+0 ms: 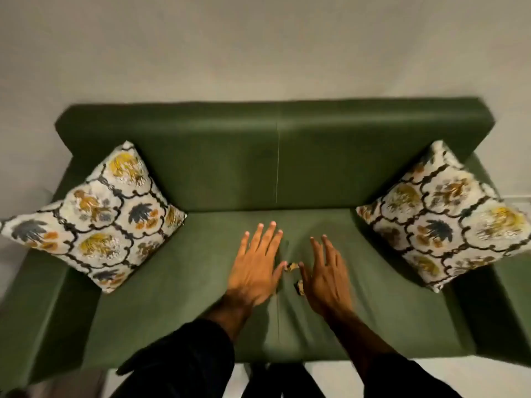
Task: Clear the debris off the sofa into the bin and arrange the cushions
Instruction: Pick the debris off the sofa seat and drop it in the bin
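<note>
A green sofa (178, 297) fills the view. One patterned cushion (97, 216) stands on its corner against the left armrest, and a matching cushion (448, 216) stands the same way at the right. Small pale and brown debris scraps (292, 266) lie on the seat's middle seam, with another scrap (300, 288) just below. My left hand (255, 268) lies flat on the seat left of the scraps, fingers spread, thumb tip close to them. My right hand (326, 274) hovers to their right, fingers apart, thumb near the lower scrap. Neither hand holds anything.
A plain pale wall (258, 53) rises behind the backrest. Light floor (324, 374) shows below the seat's front edge between my dark sleeves. No bin is in view.
</note>
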`<state>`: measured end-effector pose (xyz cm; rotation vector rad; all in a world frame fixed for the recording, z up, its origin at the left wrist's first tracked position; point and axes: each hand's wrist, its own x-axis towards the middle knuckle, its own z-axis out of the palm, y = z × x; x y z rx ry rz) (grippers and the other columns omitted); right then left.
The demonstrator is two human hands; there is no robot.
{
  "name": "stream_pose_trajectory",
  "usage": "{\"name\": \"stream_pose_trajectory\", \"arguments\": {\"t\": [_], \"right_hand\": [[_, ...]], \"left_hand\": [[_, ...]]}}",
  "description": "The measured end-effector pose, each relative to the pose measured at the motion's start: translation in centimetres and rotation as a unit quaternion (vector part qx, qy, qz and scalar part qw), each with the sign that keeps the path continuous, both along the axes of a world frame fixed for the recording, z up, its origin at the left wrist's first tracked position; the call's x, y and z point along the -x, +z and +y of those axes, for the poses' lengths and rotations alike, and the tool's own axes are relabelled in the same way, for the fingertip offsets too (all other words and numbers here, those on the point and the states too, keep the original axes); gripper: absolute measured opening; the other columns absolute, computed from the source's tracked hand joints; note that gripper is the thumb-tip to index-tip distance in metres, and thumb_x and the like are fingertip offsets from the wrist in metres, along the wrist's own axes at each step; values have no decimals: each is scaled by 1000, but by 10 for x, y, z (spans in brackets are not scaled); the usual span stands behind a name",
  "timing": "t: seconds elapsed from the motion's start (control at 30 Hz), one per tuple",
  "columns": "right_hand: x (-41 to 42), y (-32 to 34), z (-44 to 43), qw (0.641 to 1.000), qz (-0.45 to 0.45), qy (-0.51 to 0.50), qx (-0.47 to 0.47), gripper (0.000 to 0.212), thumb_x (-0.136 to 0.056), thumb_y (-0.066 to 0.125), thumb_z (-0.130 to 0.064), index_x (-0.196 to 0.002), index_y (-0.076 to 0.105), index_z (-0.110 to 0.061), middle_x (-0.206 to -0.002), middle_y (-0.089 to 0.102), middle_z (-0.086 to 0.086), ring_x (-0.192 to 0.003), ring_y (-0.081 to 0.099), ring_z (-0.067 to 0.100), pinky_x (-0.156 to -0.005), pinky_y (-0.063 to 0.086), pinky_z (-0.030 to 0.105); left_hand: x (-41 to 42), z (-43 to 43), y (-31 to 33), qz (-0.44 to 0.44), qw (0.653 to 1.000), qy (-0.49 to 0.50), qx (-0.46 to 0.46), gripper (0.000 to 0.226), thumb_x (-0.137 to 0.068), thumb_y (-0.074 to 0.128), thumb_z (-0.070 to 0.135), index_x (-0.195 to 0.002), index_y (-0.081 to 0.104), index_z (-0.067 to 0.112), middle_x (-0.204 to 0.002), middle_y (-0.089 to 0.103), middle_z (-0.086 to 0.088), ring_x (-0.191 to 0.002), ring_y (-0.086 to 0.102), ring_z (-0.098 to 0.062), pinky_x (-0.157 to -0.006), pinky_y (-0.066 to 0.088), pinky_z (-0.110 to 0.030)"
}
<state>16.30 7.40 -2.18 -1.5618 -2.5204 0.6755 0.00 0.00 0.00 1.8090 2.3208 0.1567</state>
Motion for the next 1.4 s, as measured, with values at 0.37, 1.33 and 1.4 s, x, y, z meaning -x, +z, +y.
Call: {"name": "stream_pose_trajectory", "arguments": {"t": [0.37,1.33,1.4], "right_hand": [[-2,-210,5,985,-135,103,39,75,-93,65,-40,-159,35,-22,-166,30,17,-129,48,42,-97,45,48],[3,-238,-143,945,-38,300,124,39,-95,47,-38,-88,69,-7,-84,72,19,-61,70,44,-50,55,44],[17,-237,-191,937,-21,315,146,27,-96,57,-27,-86,68,-5,-80,71,19,-62,69,43,-50,55,44]], "left_hand": [[-30,-21,-208,-63,978,51,193,75,-94,57,18,-158,17,25,-168,11,-1,-137,42,-26,-104,45,-41],[-71,-209,-255,-225,918,310,101,14,-92,54,9,-102,59,18,-112,52,-9,-92,59,-33,-65,45,-45],[-64,-263,-258,-220,914,327,97,19,-90,52,7,-105,59,16,-112,54,-10,-94,61,-34,-73,51,-45]]}}
